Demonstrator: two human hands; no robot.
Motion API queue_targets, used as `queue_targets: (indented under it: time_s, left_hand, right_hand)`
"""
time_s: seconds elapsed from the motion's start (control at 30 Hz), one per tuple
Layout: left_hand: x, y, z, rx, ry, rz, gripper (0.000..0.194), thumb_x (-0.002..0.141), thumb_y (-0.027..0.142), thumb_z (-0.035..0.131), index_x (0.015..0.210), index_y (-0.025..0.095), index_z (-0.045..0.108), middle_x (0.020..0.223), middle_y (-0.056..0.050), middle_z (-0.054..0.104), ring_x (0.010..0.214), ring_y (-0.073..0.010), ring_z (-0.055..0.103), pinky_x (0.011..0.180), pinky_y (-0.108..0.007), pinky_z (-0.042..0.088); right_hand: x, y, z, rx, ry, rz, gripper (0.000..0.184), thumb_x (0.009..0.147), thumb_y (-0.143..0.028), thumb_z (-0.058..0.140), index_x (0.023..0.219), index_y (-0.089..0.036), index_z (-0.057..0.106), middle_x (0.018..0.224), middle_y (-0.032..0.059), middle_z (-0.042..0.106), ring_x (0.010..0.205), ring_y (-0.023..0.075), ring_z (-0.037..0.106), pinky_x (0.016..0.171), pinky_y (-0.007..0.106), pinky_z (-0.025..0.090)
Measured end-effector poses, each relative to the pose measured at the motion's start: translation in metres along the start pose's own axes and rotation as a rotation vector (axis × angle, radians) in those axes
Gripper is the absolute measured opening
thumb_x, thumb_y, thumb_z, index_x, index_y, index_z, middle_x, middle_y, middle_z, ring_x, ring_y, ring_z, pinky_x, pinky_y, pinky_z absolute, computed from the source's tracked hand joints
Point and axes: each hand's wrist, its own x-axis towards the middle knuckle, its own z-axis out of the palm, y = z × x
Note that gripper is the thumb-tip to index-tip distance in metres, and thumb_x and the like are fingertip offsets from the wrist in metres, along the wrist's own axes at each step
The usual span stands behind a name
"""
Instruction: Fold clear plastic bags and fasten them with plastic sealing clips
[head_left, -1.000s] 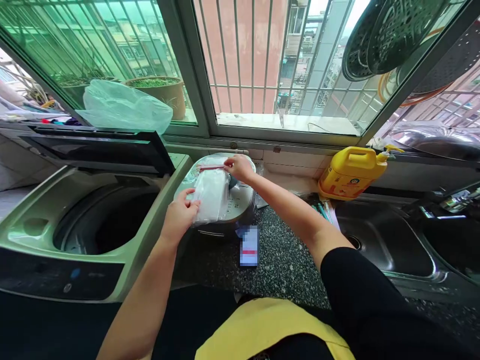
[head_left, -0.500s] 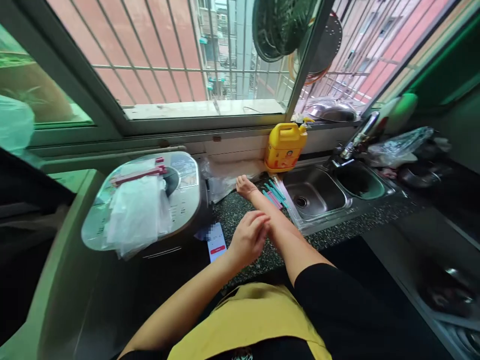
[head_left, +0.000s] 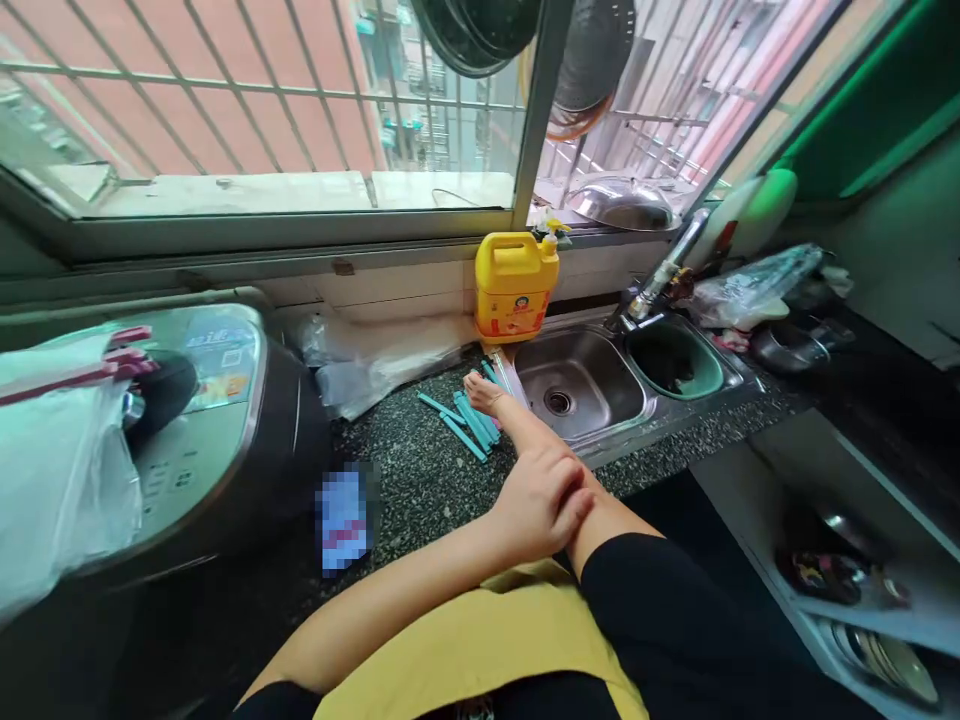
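My right hand (head_left: 486, 391) reaches out over the speckled counter (head_left: 420, 480) and rests with closed fingers on a bunch of teal sticks (head_left: 465, 418) beside the sink; what it pinches is hidden. My left hand (head_left: 541, 505) lies on my right forearm, its fingers curled around the arm. A stack of clear zip bags (head_left: 52, 470) with red strips sits on the lid of a rice cooker (head_left: 217, 440) at the left.
A yellow detergent jug (head_left: 514, 285) stands behind a double steel sink (head_left: 581, 385) with a tap (head_left: 660, 275). Clear plastic bags (head_left: 375, 360) lie against the wall. A blurred card (head_left: 343, 515) lies on the counter. Pots and bags crowd the right; shelves with dishes stand below.
My head has turned right, away from the rice cooker. My hands left the zip bags; the right reached to the teal sticks and the left settled on my right forearm.
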Motion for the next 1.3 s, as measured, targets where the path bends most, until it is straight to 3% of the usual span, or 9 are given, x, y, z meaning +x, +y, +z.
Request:
queue_targets:
  time_s: [0.1, 0.3, 0.53, 0.73, 0.87, 1.0, 1.07, 1.17, 1.3]
  left_hand:
    - [0.035, -0.012, 0.016, 0.188, -0.100, -0.058, 0.036, 0.086, 0.046, 0.044, 0.081, 0.014, 0.059, 0.083, -0.010, 0.061, 0.080, -0.0229, 0.056, 0.076, -0.038, 0.046]
    - [0.086, -0.048, 0.038, 0.255, -0.245, 0.055, 0.042, 0.087, 0.049, 0.044, 0.068, 0.015, 0.062, 0.065, -0.006, 0.062, 0.064, -0.0175, 0.057, 0.067, -0.031, 0.044]
    - [0.114, -0.088, 0.032, 0.282, -0.190, 0.028, 0.049, 0.085, 0.056, 0.045, 0.066, 0.016, 0.065, 0.067, -0.006, 0.066, 0.070, -0.0188, 0.061, 0.057, -0.030, 0.038]
    - [0.133, -0.110, 0.031, 0.263, -0.321, -0.077, 0.050, 0.086, 0.056, 0.043, 0.062, 0.017, 0.064, 0.060, -0.005, 0.067, 0.061, -0.0187, 0.063, 0.048, -0.029, 0.036]
    - [0.117, -0.107, 0.056, 0.298, -0.169, -0.015, 0.040, 0.086, 0.045, 0.046, 0.059, 0.018, 0.060, 0.053, -0.002, 0.063, 0.053, -0.0149, 0.060, 0.044, -0.027, 0.033]
    - [0.074, -0.103, 0.069, 0.307, 0.068, 0.115, 0.035, 0.086, 0.033, 0.046, 0.055, 0.018, 0.053, 0.048, 0.000, 0.055, 0.046, -0.0122, 0.053, 0.043, -0.027, 0.031]
    - [0.049, -0.101, 0.061, 0.309, 0.206, 0.087, 0.033, 0.087, 0.029, 0.044, 0.057, 0.018, 0.052, 0.051, -0.001, 0.055, 0.047, -0.0123, 0.051, 0.044, -0.027, 0.033]
    - [0.015, -0.096, 0.037, 0.353, 0.446, -0.097, 0.023, 0.087, 0.023, 0.044, 0.068, 0.018, 0.056, 0.060, -0.003, 0.058, 0.057, -0.0141, 0.054, 0.053, -0.026, 0.042]
    - [-0.019, -0.087, 0.005, 0.394, 0.672, -0.325, 0.010, 0.085, 0.017, 0.050, 0.082, 0.018, 0.059, 0.074, -0.005, 0.061, 0.071, -0.0152, 0.058, 0.065, -0.027, 0.050]
  right_hand:
    - [0.002, 0.010, 0.002, 0.347, -0.166, 0.082, 0.028, 0.081, -0.005, 0.044, 0.074, -0.020, 0.066, 0.084, 0.0063, 0.066, 0.093, 0.0193, 0.058, 0.090, 0.040, 0.043]
    - [0.027, 0.025, 0.007, 0.553, -0.327, 0.284, 0.029, 0.083, -0.003, 0.037, 0.091, -0.008, 0.065, 0.103, 0.0230, 0.062, 0.106, 0.0298, 0.050, 0.095, 0.048, 0.032]
    - [0.069, 0.042, 0.043, 0.661, -0.371, 0.645, 0.025, 0.085, -0.021, 0.050, 0.103, -0.011, 0.063, 0.106, 0.0181, 0.064, 0.100, 0.0261, 0.058, 0.081, 0.035, 0.042]
    - [0.090, 0.025, 0.064, 0.832, -0.317, 0.825, 0.014, 0.079, -0.023, 0.055, 0.078, -0.017, 0.067, 0.080, 0.0065, 0.069, 0.073, 0.0188, 0.062, 0.062, 0.025, 0.042]
    - [0.080, 0.008, 0.049, 0.969, -0.126, 0.822, 0.014, 0.078, -0.026, 0.053, 0.073, -0.018, 0.063, 0.081, 0.0059, 0.068, 0.081, 0.0197, 0.060, 0.071, 0.028, 0.043]
    - [0.053, 0.013, 0.018, 1.125, 0.048, 0.758, 0.021, 0.082, -0.033, 0.048, 0.071, -0.019, 0.058, 0.072, 0.0017, 0.064, 0.072, 0.0161, 0.058, 0.070, 0.026, 0.044]
    - [0.035, 0.019, -0.002, 1.171, 0.109, 0.727, 0.020, 0.080, -0.034, 0.050, 0.068, -0.019, 0.055, 0.070, 0.0010, 0.062, 0.071, 0.0156, 0.056, 0.070, 0.027, 0.044]
    - [0.007, 0.025, -0.037, 1.195, 0.231, 0.615, 0.018, 0.078, -0.032, 0.052, 0.065, -0.021, 0.051, 0.070, 0.0014, 0.060, 0.076, 0.0172, 0.056, 0.074, 0.030, 0.044]
    - [-0.027, 0.026, -0.086, 1.087, 0.318, 0.276, 0.015, 0.076, -0.018, 0.050, 0.062, -0.022, 0.045, 0.084, 0.0046, 0.068, 0.085, 0.0190, 0.058, 0.084, 0.036, 0.041]
